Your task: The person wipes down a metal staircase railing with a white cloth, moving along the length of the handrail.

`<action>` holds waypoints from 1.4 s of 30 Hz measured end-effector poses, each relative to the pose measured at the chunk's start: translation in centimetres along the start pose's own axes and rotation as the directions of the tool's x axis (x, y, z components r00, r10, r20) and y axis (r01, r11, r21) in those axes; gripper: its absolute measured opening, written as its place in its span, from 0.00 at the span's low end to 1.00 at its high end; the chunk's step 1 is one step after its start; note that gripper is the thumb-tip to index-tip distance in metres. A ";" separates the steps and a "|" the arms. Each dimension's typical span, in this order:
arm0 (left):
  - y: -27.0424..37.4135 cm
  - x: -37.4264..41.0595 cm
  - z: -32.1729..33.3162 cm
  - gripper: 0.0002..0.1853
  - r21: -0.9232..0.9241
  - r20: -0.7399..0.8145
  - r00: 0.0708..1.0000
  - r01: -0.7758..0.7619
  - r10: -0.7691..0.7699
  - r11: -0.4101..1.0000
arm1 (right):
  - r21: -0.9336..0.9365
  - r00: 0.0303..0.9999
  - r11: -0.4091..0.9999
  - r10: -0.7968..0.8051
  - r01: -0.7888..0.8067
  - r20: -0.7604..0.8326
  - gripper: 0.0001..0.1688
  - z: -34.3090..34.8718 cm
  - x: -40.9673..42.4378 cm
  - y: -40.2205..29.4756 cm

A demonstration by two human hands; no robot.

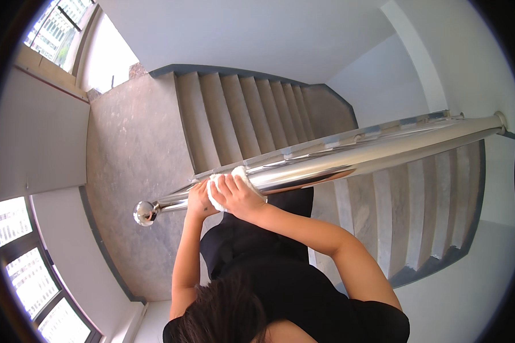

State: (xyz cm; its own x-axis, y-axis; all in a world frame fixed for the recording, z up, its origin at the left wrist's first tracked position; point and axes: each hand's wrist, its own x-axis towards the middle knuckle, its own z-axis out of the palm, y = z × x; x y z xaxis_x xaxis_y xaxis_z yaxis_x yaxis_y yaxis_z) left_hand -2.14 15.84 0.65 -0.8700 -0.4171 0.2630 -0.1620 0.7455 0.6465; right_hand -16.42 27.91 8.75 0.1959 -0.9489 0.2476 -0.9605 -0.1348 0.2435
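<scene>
A polished stainless steel handrail (pixel 309 171) runs from the lower left of the view up to the wall at the right. My right hand (pixel 239 196) presses a folded white cloth (pixel 215 198) around the rail, fingers curled over the top. Just to its left, my left hand (pixel 199 200) grips the rail and touches the cloth's edge; some of its fingers are hidden. Beyond the left hand, the rail ends in a shiny metal ball (pixel 145 213).
Concrete steps (pixel 227 115) lie beyond the railing, and another flight (pixel 382 214) lies on my right. A concrete landing (pixel 133 141) spreads to the left. Windows (pixel 32 274) are set in the left wall. A pale wall (pixel 257 38) borders the far flight.
</scene>
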 end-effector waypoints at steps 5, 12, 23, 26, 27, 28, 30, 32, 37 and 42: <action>-0.4 0.0 0.4 0.27 -0.015 -0.036 0.999 -0.034 0.033 0.999 | 0.100 0.998 0.993 0.063 -0.060 -0.027 0.29 0.5 -0.2 -0.1; -0.1 -0.9 -3.4 0.44 0.008 -0.002 0.996 0.093 -0.093 0.996 | 0.227 0.980 0.965 0.090 -0.130 0.178 0.37 -7.2 -3.0 6.2; -7.0 -6.5 -3.1 0.39 0.198 -0.137 0.982 0.156 -0.130 0.968 | 0.062 0.999 0.998 0.001 -0.004 0.044 0.35 -0.5 -0.3 0.9; -7.2 -6.8 -2.8 0.38 0.185 -0.185 0.979 0.123 -0.088 0.975 | 0.062 1.000 0.998 -0.016 0.016 0.004 0.29 1.0 1.4 -1.9; -7.4 -6.9 -2.6 0.38 0.192 -0.184 0.979 0.121 -0.086 0.974 | 0.058 1.000 0.998 -0.020 0.021 -0.009 0.29 1.9 1.9 -2.8; -7.6 -6.9 -2.6 0.37 0.199 -0.179 0.980 0.116 -0.081 0.973 | 0.036 1.000 0.999 -0.010 0.010 -0.002 0.28 2.6 2.4 -3.8; -8.0 -7.0 -2.5 0.36 0.211 -0.182 0.980 0.121 -0.083 0.970 | 0.069 0.999 0.998 0.006 -0.009 0.045 0.28 4.1 3.6 -5.8; -8.4 -7.3 -2.4 0.34 0.245 -0.106 0.985 0.158 -0.135 0.957 | 0.076 0.996 0.997 0.016 -0.022 0.087 0.28 5.5 4.7 -7.6; -8.8 -7.5 -2.6 0.35 0.177 -0.100 0.990 0.120 -0.104 0.977 | 0.113 0.993 0.994 0.001 -0.014 0.114 0.32 6.5 5.5 -9.0; -8.1 -8.0 -5.1 0.43 0.152 -0.095 0.982 0.179 -0.166 0.972 | 0.142 0.985 0.990 -0.003 -0.023 0.175 0.36 3.3 3.1 -5.2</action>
State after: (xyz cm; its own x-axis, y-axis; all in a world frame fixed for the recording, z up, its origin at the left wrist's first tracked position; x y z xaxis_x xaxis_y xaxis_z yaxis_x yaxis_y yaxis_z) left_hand 8.51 10.52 -3.04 -0.7827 -0.5826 0.2191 -0.3842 0.7292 0.5663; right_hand -11.50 24.74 5.17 0.1608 -0.9838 0.0788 -0.9830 -0.1526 0.1019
